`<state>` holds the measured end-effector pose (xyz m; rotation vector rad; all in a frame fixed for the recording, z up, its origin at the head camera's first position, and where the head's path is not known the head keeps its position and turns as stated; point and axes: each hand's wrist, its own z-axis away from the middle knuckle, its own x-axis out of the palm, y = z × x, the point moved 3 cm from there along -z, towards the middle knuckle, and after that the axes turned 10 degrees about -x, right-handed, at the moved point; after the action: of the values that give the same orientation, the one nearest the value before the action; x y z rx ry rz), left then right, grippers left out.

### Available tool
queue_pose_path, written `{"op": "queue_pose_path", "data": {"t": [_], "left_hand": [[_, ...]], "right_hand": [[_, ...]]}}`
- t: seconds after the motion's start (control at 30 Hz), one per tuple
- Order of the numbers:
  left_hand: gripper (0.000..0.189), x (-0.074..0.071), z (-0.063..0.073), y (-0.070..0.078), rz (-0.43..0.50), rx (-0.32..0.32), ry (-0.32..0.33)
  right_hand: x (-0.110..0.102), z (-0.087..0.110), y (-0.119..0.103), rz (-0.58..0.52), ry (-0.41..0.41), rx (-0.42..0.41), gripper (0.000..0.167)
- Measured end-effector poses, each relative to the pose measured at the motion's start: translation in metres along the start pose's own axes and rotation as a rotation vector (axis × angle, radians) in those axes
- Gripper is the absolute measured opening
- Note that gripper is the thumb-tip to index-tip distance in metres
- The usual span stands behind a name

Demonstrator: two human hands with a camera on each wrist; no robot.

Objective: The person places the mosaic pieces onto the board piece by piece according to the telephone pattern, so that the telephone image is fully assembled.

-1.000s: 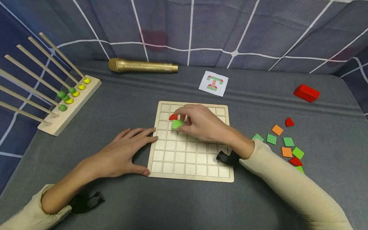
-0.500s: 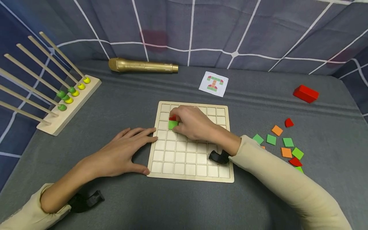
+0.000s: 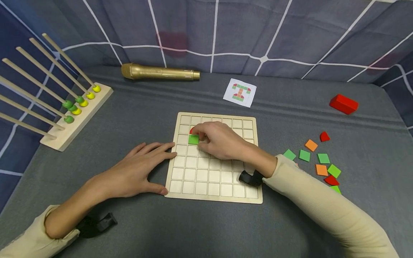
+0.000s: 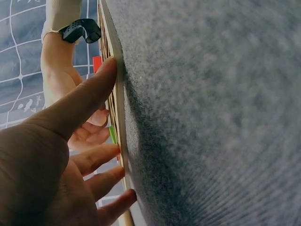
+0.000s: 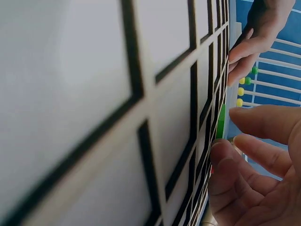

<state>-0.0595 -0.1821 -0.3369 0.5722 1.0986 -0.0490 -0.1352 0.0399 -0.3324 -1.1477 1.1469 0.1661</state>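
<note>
A light wooden grid board lies on the grey table. In its upper left part a green square tile lies in a cell, just below a red quarter-round piece partly covered by fingers. My right hand hovers over the board beside the green tile, thumb and index finger apart with nothing pinched between them. In the right wrist view the fingertips sit close to the green tile. My left hand rests with spread, straight fingers along the board's left edge, thumb at the lower left corner.
Several loose green, orange and red pieces lie right of the board. Behind it is a white pattern card, with a gold microphone to its left. A red block stands far right, a wooden bead rack at left.
My right hand has set the green tile down in the cell below the red piece, moving left, and has let go, drawing slightly back right. The left hand stays put.
</note>
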Motion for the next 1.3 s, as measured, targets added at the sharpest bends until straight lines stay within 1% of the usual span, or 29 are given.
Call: {"op": "queue_pose_path", "data": {"t": [0.17, 0.3, 0.4, 0.5, 0.6, 0.67, 0.77, 0.87, 0.97, 1.1, 1.3], "left_hand": [[0.094, 0.0, 0.0, 0.0, -0.002, -0.001, 0.002], [0.094, 0.0, -0.001, 0.0, -0.003, -0.005, -0.001], [0.094, 0.0, -0.001, 0.002, -0.004, -0.005, -0.003], [0.094, 0.0, -0.001, 0.002, -0.011, -0.002, -0.002], [0.093, -0.001, 0.0, 0.002, -0.014, 0.0, -0.002], [0.093, -0.001, 0.0, 0.002, -0.012, -0.001, -0.005], [0.093, -0.001, 0.0, 0.002, -0.007, -0.004, -0.009], [0.093, -0.001, 0.0, 0.002, -0.003, -0.008, -0.013], [0.093, -0.001, -0.001, 0.002, -0.001, -0.009, -0.014], [0.093, -0.001, 0.0, 0.002, 0.0, -0.005, -0.013], [0.094, -0.001, -0.001, 0.001, -0.004, -0.004, -0.007]], "right_hand": [[-0.003, 0.002, 0.0, -0.017, 0.015, -0.01, 0.032], [-0.01, 0.009, 0.0, -0.037, 0.045, -0.024, 0.028], [-0.018, 0.02, 0.001, -0.062, 0.077, -0.018, 0.027], [-0.027, 0.033, 0.004, -0.099, 0.103, 0.013, 0.027], [-0.033, 0.044, 0.008, -0.149, 0.113, 0.04, 0.027], [-0.034, 0.049, 0.01, -0.18, 0.097, 0.047, 0.03], [-0.03, 0.051, 0.012, -0.218, 0.049, 0.027, 0.037], [-0.023, 0.047, 0.01, -0.221, -0.009, -0.001, 0.044], [-0.016, 0.041, 0.007, -0.213, -0.049, -0.022, 0.049], [-0.011, 0.035, 0.004, -0.215, -0.081, -0.036, 0.052], [-0.009, 0.031, 0.0, -0.215, -0.109, -0.042, 0.055]]}}
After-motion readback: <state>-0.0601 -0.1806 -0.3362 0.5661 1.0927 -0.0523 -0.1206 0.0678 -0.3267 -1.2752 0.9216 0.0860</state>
